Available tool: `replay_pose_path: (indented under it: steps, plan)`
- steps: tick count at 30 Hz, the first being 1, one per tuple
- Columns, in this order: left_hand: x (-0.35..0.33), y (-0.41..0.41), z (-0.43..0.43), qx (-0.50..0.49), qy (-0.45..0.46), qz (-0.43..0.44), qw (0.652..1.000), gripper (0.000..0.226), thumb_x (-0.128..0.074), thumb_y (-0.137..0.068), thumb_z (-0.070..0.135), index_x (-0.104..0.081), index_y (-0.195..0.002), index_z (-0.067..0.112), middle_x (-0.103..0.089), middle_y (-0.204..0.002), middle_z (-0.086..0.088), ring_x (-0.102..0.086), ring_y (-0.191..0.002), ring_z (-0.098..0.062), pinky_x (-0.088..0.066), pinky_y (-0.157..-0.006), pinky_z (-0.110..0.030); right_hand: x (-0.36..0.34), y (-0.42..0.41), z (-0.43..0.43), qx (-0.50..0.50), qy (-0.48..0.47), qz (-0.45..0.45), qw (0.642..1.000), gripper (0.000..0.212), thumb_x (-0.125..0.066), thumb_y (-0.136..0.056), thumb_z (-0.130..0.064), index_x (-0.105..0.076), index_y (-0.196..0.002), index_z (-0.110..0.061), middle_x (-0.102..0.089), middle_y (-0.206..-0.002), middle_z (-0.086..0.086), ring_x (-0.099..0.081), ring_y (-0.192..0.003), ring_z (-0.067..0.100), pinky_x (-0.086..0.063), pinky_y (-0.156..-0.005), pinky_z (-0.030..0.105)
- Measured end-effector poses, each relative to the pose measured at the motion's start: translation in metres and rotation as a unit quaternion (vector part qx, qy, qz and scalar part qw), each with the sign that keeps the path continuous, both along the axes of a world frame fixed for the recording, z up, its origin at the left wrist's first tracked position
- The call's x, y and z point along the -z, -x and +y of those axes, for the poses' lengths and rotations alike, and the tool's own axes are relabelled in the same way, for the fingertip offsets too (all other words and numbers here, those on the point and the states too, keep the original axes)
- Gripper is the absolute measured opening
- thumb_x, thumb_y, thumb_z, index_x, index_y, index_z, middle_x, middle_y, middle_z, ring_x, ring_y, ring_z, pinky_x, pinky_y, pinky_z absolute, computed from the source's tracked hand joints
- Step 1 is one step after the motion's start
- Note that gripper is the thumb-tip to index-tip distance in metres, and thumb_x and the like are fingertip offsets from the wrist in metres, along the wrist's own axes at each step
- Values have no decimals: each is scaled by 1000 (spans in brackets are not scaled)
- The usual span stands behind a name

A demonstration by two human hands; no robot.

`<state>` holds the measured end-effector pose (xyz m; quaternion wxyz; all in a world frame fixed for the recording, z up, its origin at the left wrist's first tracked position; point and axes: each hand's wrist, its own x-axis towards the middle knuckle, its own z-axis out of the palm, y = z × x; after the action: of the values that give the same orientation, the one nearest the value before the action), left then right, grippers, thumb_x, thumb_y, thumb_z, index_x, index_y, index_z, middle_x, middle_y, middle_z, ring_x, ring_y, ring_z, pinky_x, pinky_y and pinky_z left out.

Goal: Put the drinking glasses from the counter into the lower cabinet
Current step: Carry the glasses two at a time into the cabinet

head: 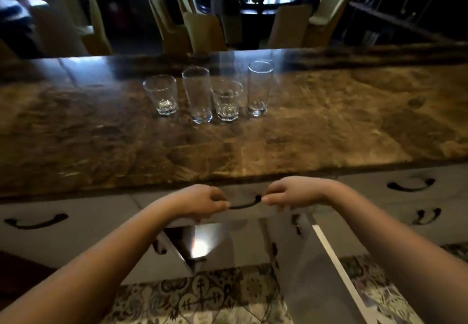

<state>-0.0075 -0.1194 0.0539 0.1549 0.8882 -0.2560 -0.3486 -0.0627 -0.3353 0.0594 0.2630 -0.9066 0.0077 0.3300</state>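
With our left hand point(202, 200) and right hand point(291, 192) curled empty by the drawer handle point(245, 203), we risk knocking the 4 glasses point(197, 94) together through a hurried reach.

Single head cam, looks fwd/down over counter point(253, 146), close to cabinet front below.

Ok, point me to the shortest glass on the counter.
In the head view, the shortest glass stands third from the left in the row, between the two tall glasses.
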Motion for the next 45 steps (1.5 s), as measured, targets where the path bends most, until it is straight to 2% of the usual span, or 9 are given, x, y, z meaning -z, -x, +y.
replay_pose_path:
  steps: [5, 8, 11, 15, 20, 25, 31, 37, 45]
  plan:
    - [-33, -42, 38, -206, 104, -16, 973, 28, -49, -93, 33, -60, -112, 17, -63, -81, 0, -60, -71, -15, -53, -64, -27, -38, -44, 10, 49, -72, -28, 996, 37, -45, -96, -36, -61, -118, -10, -66, -99, 2, -62, -82, 12, -50, -70, 22]
    - [-37, -67, 53, -277, 150, -20, 949, 34, -53, -91, 30, -58, -120, 12, -64, -86, -3, -60, -73, -15, -52, -65, -27, -43, -74, 19, 91, -68, -75, 991, 35, -46, -96, -32, -60, -119, -9, -66, -92, 0, -61, -72, 9, -51, -63, 19]
    - [-41, -93, 53, -286, 187, -95, 935, 51, -57, -88, 32, -45, -135, 16, -61, -120, -8, -61, -99, -20, -54, -83, -32, -40, -102, 25, 133, -28, -173, 975, 44, -53, -92, -35, -51, -129, -12, -64, -110, 4, -65, -86, 15, -53, -71, 26]
    - [-34, -123, 33, -297, 264, -145, 906, 67, -62, -85, 33, -32, -143, 17, -51, -138, -8, -52, -124, -20, -42, -98, -29, -35, -132, 39, 241, -29, -252, 937, 63, -59, -87, -41, -39, -138, -9, -58, -128, 10, -58, -111, 25, -52, -93, 38]
    - [-27, -161, 0, -285, 325, -153, 889, 83, -66, -81, 34, -19, -147, 15, -34, -152, -8, -37, -138, -23, -32, -111, -37, -27, -155, 44, 369, 10, -317, 874, 56, -63, -85, -37, -44, -129, -6, -61, -120, 10, -59, -107, 26, -49, -82, 33]
    - [-21, -187, -13, -255, 384, -120, 879, 85, -69, -78, 32, -20, -146, 18, -37, -150, -4, -39, -137, -22, -33, -112, -36, -24, -173, 18, 462, 36, -342, 817, 70, -69, -82, -32, -35, -134, -1, -48, -136, 17, -49, -123, 32, -44, -99, 39]
    - [-16, -196, -11, -221, 408, -125, 877, 67, -70, -78, 24, -37, -135, 18, -53, -135, -5, -50, -125, -19, -39, -108, -33, -13, -195, 0, 474, -104, -370, 792, 82, -72, -79, -28, -25, -144, -11, -34, -151, 10, -37, -137, 26, -36, -108, 35]
    - [-16, -186, 3, -228, 427, -129, 866, 63, -72, -77, 19, -41, -131, 18, -55, -123, 4, -53, -116, -12, -41, -105, -30, -6, -195, 2, 473, -120, -413, 769, 64, -74, -78, -26, -43, -132, -10, -55, -133, 8, -52, -123, 22, -41, -96, 27]
    - [-17, -156, 51, -279, 428, -129, 850, 62, -71, -76, 17, -42, -130, 23, -54, -117, 11, -54, -113, -8, -43, -102, -28, -22, -130, 34, 477, -161, -429, 750, 57, -76, -75, -22, -51, -125, -13, -57, -119, -1, -51, -106, 10, -41, -90, 25]
